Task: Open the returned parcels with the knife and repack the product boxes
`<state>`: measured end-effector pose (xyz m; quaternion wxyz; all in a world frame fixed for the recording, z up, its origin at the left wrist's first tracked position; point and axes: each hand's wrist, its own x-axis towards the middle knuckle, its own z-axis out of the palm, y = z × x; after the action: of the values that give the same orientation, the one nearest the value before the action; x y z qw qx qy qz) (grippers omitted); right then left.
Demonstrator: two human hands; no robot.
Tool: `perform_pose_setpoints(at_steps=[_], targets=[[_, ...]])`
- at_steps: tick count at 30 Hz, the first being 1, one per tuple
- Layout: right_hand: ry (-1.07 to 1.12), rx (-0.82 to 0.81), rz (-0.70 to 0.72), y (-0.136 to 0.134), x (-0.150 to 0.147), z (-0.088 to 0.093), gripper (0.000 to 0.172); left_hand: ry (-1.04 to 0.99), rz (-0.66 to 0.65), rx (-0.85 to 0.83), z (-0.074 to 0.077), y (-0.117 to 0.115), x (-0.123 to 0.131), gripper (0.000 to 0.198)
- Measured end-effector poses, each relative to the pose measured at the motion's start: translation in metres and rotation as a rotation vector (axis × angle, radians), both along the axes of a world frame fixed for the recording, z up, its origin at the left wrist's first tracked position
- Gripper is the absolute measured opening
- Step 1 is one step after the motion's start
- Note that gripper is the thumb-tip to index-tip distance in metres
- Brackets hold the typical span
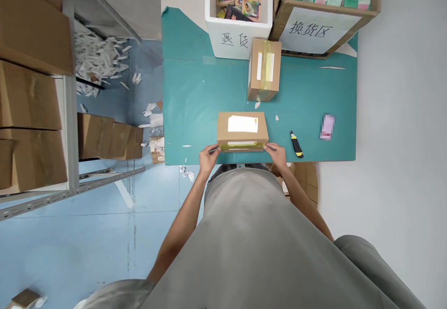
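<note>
A brown cardboard box (223,127) with a white label on top and yellowish tape along its near side lies at the table's front edge. My left hand (208,157) grips its near left corner, fingers bent together against the cardboard. At the opposite near corner, my right hand (277,154) has its thumb and fingers closed on the box. Part of the fingertips on each side is hard to make out. To the right of my right hand lies a black and yellow box cutter (296,144). Farther back stands a second, taped cardboard box (254,88).
The green-topped table (188,95) carries a white foam bin (223,46) of small colourful packs and a large carton (314,50) of green and pink packages at the back. A blurred pink item (327,127) lies right. Shelving (72,137) with cartons stands left; paper scraps (101,57) litter the floor.
</note>
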<state>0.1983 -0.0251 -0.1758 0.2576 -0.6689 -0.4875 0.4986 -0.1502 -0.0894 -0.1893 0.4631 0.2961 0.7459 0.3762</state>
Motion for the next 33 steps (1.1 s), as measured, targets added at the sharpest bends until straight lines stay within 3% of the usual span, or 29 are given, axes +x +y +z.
perform_pose_setpoints(at_steps=[4,7,11,17,22,24,27,30,33], targets=[[-0.006,0.116,0.000,0.026,-0.001,0.026,0.047,0.074,-0.027,0.179,0.023,0.023,-0.008,0.045],[-0.020,0.096,0.003,0.038,-0.004,0.031,0.046,0.073,-0.020,0.149,0.028,0.032,-0.008,0.045],[-0.047,0.056,0.019,0.038,0.001,0.018,0.046,0.012,0.004,0.060,0.016,0.028,-0.004,0.044],[-0.061,-0.060,-0.005,0.016,0.019,-0.015,0.050,0.000,0.017,-0.050,-0.012,0.008,-0.001,0.037],[-0.039,-0.135,0.033,-0.001,0.013,-0.034,0.067,-0.023,-0.018,-0.091,-0.025,0.002,0.008,0.053],[-0.011,-0.131,0.072,-0.003,0.007,-0.037,0.070,-0.029,-0.028,-0.087,-0.026,0.003,0.012,0.053],[0.010,-0.109,0.114,0.001,-0.002,-0.035,0.060,-0.025,-0.031,-0.072,-0.023,0.005,0.014,0.044],[0.011,-0.082,0.111,0.008,-0.004,-0.025,0.049,-0.023,-0.027,-0.034,-0.015,0.009,0.011,0.038],[0.049,-0.020,0.125,0.019,-0.001,-0.010,0.050,-0.047,-0.030,0.038,-0.003,0.016,0.005,0.037]])
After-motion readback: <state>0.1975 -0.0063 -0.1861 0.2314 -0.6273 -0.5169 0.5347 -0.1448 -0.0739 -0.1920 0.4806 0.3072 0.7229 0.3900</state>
